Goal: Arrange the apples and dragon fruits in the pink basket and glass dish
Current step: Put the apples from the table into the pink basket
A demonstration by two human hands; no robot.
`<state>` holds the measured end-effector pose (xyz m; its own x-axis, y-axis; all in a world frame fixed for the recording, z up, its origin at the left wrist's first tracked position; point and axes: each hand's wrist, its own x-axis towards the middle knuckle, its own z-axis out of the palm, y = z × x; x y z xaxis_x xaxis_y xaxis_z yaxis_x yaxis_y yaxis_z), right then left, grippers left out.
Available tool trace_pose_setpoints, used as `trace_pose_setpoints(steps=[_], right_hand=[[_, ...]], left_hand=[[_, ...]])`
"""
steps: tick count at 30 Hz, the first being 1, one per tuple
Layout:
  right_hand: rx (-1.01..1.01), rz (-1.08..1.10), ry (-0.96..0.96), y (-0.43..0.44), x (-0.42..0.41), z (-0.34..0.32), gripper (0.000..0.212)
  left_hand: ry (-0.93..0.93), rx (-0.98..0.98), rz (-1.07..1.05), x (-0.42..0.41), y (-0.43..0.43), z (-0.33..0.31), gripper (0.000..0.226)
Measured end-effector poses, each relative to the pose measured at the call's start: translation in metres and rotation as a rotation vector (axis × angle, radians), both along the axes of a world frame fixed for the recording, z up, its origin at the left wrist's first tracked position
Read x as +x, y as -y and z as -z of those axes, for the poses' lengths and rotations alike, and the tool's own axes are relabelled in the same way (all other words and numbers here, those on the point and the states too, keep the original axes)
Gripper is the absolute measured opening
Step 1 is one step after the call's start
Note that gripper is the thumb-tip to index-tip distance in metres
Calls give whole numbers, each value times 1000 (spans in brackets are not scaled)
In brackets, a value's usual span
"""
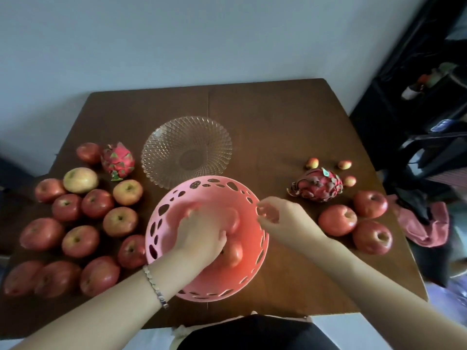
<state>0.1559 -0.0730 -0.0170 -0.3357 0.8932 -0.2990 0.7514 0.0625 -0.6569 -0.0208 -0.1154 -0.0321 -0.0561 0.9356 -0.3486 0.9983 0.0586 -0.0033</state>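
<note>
The pink basket stands at the table's near middle with at least two red apples inside. My left hand reaches down into it, fingers wrapped over another apple, slightly blurred. Over the basket's right rim my right hand hovers with loosely curled, parted fingers and holds nothing. The glass dish lies just behind the basket with nothing in it. Several apples lie at the left, three more apples at the right. One dragon fruit lies at the left, another dragon fruit at the right.
Three small reddish-yellow fruits lie behind the right dragon fruit. A pink cloth hangs off the brown table's right edge. Dark furniture stands to the right. A pale wall rises behind the table.
</note>
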Motion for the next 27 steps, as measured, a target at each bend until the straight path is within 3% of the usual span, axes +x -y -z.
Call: trace_pose_setpoints(steps=[3,6,9,14,20,25,27], right_hand=[[81,180,135,-14,66,0,35],[-92,346,433,-24,124,22,51],[-210,369,622,-24,157,48,65],[-274,363,546,-17,179,75,75],[-312,360,479,-12,192,70,84],[-245,360,415,-7,187,52,79],[-194,242,365,-16,139,41,79]], left_hand=[[157,113,186,45,-19,-15,32],[275,115,311,93,-36,-13,29],[324,63,421,136,-52,2,37],[267,-116,504,204,-80,34,64],[167,-260,453,244,-98,68,78],[322,-235,354,237,-93,60,71],[402,-175,209,176,-81,45,67]])
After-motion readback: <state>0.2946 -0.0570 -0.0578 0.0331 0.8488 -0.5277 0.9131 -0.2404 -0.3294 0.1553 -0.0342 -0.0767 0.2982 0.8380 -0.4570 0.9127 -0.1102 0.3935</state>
